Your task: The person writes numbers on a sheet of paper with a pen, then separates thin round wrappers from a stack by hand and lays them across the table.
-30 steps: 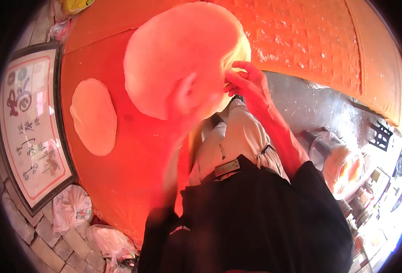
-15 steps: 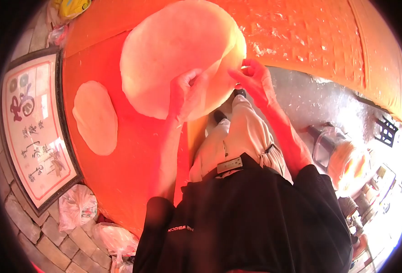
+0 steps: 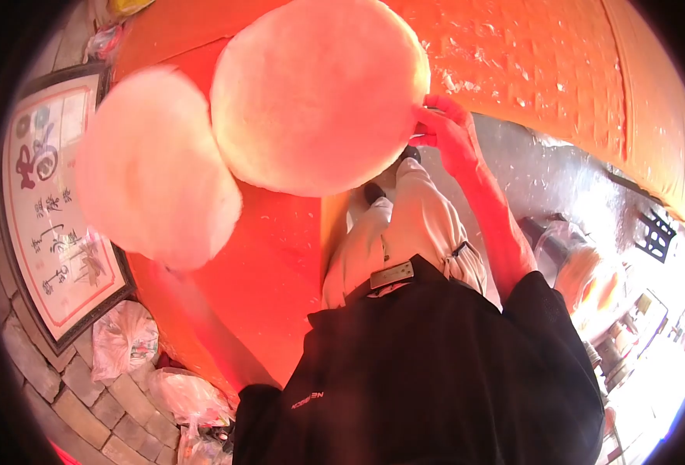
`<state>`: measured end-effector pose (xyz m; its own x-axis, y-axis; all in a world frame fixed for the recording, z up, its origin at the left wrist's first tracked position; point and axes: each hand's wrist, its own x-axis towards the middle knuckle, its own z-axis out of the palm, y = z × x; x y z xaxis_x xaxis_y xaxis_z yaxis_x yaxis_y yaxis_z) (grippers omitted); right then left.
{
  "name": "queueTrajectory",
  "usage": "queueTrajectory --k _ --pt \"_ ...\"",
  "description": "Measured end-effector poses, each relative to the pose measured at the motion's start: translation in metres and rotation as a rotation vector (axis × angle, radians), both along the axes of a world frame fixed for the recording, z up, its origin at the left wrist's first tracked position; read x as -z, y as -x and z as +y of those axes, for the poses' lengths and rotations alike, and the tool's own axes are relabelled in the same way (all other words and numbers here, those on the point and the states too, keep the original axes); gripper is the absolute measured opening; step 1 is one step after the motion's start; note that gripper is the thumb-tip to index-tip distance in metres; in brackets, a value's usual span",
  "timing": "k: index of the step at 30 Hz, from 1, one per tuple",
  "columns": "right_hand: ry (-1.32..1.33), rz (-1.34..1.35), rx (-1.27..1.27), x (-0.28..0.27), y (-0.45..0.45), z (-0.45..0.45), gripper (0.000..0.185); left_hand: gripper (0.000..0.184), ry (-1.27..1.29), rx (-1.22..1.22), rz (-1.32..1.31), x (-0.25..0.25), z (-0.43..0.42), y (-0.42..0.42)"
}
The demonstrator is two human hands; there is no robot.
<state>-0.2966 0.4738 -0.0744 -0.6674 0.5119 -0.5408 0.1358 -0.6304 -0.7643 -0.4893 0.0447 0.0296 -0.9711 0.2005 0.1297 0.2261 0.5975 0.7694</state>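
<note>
A large, pale, soft-looking round sheet [image 3: 319, 97] lies on an orange-red cloth [image 3: 277, 256]. My right hand [image 3: 451, 136] is at its right edge, fingers closed there in a pinch. On the left, a smaller pale oval sheet [image 3: 156, 167] is raised above the cloth, blurred, its right side meeting or overlapping the round one in view. My left hand [image 3: 173, 271] is almost wholly hidden behind this oval sheet and appears to hold it; only the wrist area shows at its lower edge. I cannot make out the material of either sheet.
A framed sign with brush writing [image 3: 67, 209] leans at the left, partly covered by the oval sheet. Plastic bags [image 3: 125, 337] lie on the brick floor [image 3: 87, 411]. White scraps [image 3: 455, 81] dot the cloth's far side. At the right stands a bagged bundle [image 3: 590, 279].
My left hand has left the round sheet, moved left and lifted the oval sheet from the cloth. The round sheet's folded right part now lies flat. My right hand stays at the edge.
</note>
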Motion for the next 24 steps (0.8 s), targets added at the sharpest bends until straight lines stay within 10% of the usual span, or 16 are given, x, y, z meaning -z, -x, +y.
queueTrajectory --k 5,8,9,10,19,24 --pt "-0.058 0.024 -0.009 -0.001 0.002 -0.001 0.029 0.035 0.041 0.033 -0.278 0.042 -0.081 0.008" --pt "-0.226 -0.055 -0.062 -0.012 0.015 -0.009 0.031 0.035 -0.252 0.049 -0.332 0.087 0.079 -0.03" --pt "-0.296 -0.103 -0.069 -0.016 0.017 -0.012 0.032 0.04 -0.019 0.263 0.037 0.122 0.123 -0.038" --pt "-0.312 -0.111 -0.075 -0.019 0.018 -0.014 0.033 0.039 -0.156 0.296 -0.44 0.056 0.205 -0.069" --pt "-0.16 -0.008 -0.044 0.004 0.0 -0.001 0.036 0.016 -0.02 0.509 -0.482 0.063 0.299 -0.067" --pt "-0.231 -0.101 0.001 -0.001 0.004 -0.008 0.035 0.018 -0.488 0.395 -0.522 0.066 0.275 -0.052"
